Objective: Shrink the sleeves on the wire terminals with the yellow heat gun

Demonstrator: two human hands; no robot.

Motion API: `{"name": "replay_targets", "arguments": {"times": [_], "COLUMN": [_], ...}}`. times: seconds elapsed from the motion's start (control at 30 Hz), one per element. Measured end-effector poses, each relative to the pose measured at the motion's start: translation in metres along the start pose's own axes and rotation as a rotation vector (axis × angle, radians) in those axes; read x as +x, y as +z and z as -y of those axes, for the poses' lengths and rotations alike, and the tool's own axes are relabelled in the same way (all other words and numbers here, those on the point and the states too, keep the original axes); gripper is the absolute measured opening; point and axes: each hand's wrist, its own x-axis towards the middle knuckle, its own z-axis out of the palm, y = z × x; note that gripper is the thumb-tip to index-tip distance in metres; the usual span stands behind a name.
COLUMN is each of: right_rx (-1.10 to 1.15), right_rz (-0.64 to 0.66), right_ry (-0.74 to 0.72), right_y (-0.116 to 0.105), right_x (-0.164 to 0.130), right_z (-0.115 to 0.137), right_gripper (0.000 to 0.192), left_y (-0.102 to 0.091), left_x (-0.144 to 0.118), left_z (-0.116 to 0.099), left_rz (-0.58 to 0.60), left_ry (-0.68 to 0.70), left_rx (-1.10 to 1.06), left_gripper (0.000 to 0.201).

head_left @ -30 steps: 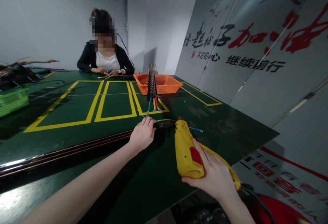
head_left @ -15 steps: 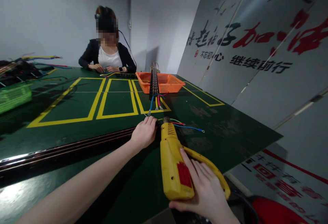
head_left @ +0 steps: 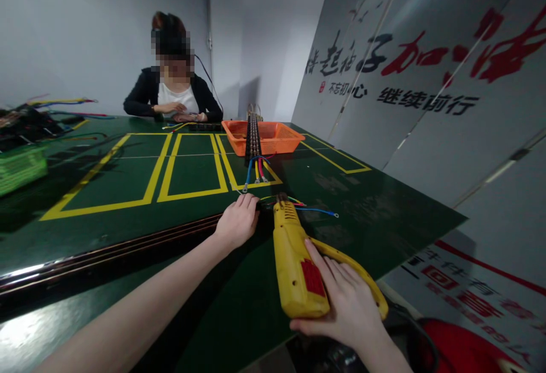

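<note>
A yellow heat gun [head_left: 294, 259] with a red label is gripped by my right hand [head_left: 341, 305], fingers wrapped around its handle. Its metal nozzle points away from me, close to a bundle of coloured wires [head_left: 313, 208] with ring terminals. My left hand [head_left: 236, 222] is closed over the end of a long dark bar with copper-coloured strips [head_left: 170, 236], where the wires come out. That end of the bar is mostly hidden beneath the fingers.
Beyond my hands an orange basket [head_left: 281, 138] carries a studded strip [head_left: 253, 134] with wires hanging over the front. A green basket [head_left: 21, 168] and piled wired parts [head_left: 29, 123] are at left. Across the green table [head_left: 106, 174], marked in yellow tape, sits a person [head_left: 174, 94].
The heat gun and my right hand have shifted slightly right, with the nozzle moving along the wires. My left hand keeps its hold. The person opposite has raised one hand.
</note>
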Motion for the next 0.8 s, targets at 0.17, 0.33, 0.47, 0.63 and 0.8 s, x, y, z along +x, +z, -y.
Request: {"name": "replay_targets", "arguments": {"times": [0.17,0.33,0.47,0.63,0.8], "right_rx": [-0.02,-0.046,-0.059,-0.064,-0.037], "right_rz": [0.043,0.056,0.052,0.033,0.028], "right_ry": [0.145,0.245,0.266,0.244,0.187], "right_y": [0.001,0.0,0.002,0.003,0.003], "right_x": [-0.001,-0.001,-0.004,-0.006,-0.006], "right_z": [-0.014,-0.021,-0.022,-0.021,-0.015], "right_gripper": [0.122,0.114,0.111,0.108,0.11], "left_y": [-0.001,0.0,0.0,-0.001,0.0], "left_x": [0.0,-0.001,-0.001,-0.001,-0.001], "left_z": [0.001,0.002,0.001,0.0,0.0], "left_rz": [0.003,-0.003,-0.02,-0.015,-0.02], "left_ry": [-0.008,0.002,0.015,0.011,0.008], "left_rx": [-0.02,-0.029,-0.024,-0.017,-0.016], "left_gripper": [0.03,0.031,0.032,0.033,0.032]}}
